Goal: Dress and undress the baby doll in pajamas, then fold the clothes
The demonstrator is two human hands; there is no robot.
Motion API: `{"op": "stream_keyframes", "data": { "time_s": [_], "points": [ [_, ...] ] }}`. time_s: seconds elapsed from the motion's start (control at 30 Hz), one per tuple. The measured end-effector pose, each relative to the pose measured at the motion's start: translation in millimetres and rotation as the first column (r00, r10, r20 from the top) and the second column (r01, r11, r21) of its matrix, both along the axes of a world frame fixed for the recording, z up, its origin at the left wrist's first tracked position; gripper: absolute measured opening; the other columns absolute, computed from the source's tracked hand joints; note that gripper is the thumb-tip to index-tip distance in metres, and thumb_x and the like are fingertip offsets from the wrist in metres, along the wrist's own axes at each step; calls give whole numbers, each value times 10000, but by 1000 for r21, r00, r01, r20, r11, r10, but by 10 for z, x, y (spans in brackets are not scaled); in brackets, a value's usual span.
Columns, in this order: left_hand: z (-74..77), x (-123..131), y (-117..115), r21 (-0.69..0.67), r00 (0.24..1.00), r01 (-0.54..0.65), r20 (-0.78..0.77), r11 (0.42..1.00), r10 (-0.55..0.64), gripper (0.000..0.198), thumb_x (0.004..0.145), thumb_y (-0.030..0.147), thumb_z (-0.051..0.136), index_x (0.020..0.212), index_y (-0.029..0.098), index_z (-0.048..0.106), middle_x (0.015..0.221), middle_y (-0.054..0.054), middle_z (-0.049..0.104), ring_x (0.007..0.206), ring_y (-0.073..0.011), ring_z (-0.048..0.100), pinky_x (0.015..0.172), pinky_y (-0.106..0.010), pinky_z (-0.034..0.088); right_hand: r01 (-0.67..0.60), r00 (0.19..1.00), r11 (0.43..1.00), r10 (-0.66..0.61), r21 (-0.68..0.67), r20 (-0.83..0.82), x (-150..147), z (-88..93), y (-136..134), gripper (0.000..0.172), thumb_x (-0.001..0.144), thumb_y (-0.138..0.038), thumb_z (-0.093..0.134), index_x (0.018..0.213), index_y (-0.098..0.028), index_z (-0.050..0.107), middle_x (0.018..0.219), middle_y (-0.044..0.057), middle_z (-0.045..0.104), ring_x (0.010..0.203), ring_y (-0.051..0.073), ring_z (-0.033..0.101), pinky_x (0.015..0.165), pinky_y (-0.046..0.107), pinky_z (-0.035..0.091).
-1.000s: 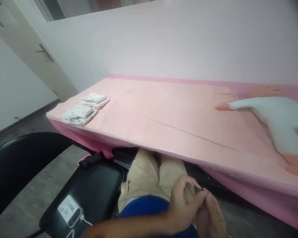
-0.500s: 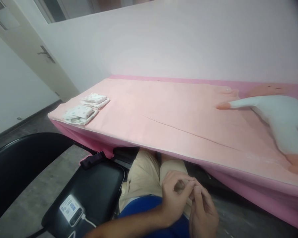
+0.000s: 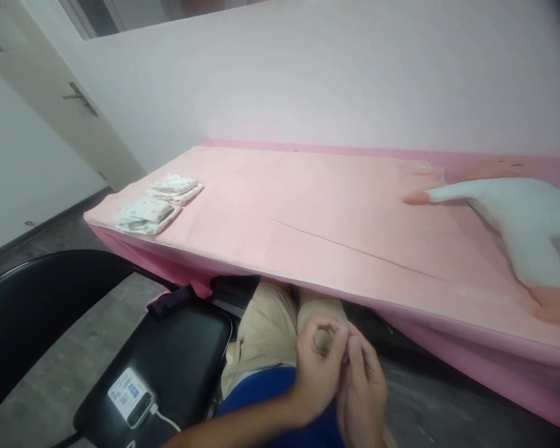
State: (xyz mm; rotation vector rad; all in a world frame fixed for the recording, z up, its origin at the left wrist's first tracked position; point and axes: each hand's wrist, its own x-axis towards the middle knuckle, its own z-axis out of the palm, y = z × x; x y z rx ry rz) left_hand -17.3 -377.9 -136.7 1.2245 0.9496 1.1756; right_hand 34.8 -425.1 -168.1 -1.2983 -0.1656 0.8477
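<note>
Over my lap, my left hand [image 3: 320, 367] is closed, its thumb and forefinger pinched so that they form a ring. My right hand [image 3: 364, 382] is pressed up against it, thumb and fingers also pinched. The fingertips of both hands meet, and whatever they may hold is hidden or too small to make out. Below them are beige shorts [image 3: 266, 333] and a blue top [image 3: 252, 398]. Neither hand touches the table with its peach cloth [image 3: 284, 242], which lies just beyond my knees.
Folded white printed cloths [image 3: 147, 214] lie at the table's left end. A white plush toy with orange feet [image 3: 518, 211] lies at the right. Left of me, a black chair [image 3: 182, 354] bears a white device [image 3: 129, 398] with a cable and a dark phone [image 3: 172, 302].
Both hands have shifted slightly left and closer together, still pinched at the fingertips. The whole view has moved a little; cloths, toy and chair items stay in place.
</note>
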Motion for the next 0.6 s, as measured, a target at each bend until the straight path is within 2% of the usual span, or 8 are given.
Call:
{"op": "stream_keyframes", "data": {
  "time_s": [0.1, 0.2, 0.37, 0.5, 0.6],
  "points": [
    [33, -28, -2, -37, 996, -82, 42, 996, 83, 141, 1017, 338, 709, 1020, 201, 677, 1003, -33, 691, 976, -163, 679, 938, -289, 554, -49, 966, 999, 53, 20, -252, -106, 265, 100, 684, 823, -628, 870, 1352, -222, 717, 1317, 97, 762, 1204, 297, 730, 1012, 420, 617],
    [81, -62, 32, -22, 984, -174, 35, 985, 174, 132, 982, 317, 749, 990, 200, 687, 964, -22, 707, 937, -158, 693, 914, -281, 569, -105, 940, 990, 131, 97, -316, -187, 429, 174, 670, 846, -642, 845, 1362, -235, 714, 1273, 77, 778, 1214, 282, 730, 1010, 400, 626],
    [112, -142, 110, 148, 957, -288, -1, 946, 291, 95, 937, 281, 801, 921, 198, 759, 900, -23, 752, 892, -162, 720, 861, -276, 599, -181, 913, 975, 215, 127, -347, -268, 470, 237, 642, 916, -665, 759, 1407, -256, 704, 1271, 63, 773, 1328, 267, 676, 1070, 398, 609],
    [110, -196, 133, 284, 945, -305, -32, 909, 327, 12, 936, 222, 796, 931, 213, 790, 898, -22, 780, 880, -172, 740, 861, -307, 610, -190, 899, 974, 224, 126, -376, -316, 460, 244, 623, 906, -662, 765, 1374, -253, 723, 1313, 64, 757, 1363, 260, 654, 1097, 388, 596],
    [129, -227, 153, 426, 938, -288, -52, 858, 341, 86, 934, 155, 781, 957, 236, 799, 907, -7, 789, 877, -169, 746, 850, -318, 608, -144, 902, 984, 174, 105, -395, -330, 443, 219, 620, 872, -651, 808, 1346, -259, 732, 1319, 63, 756, 1391, 255, 633, 1076, 360, 605]
  ]
}}
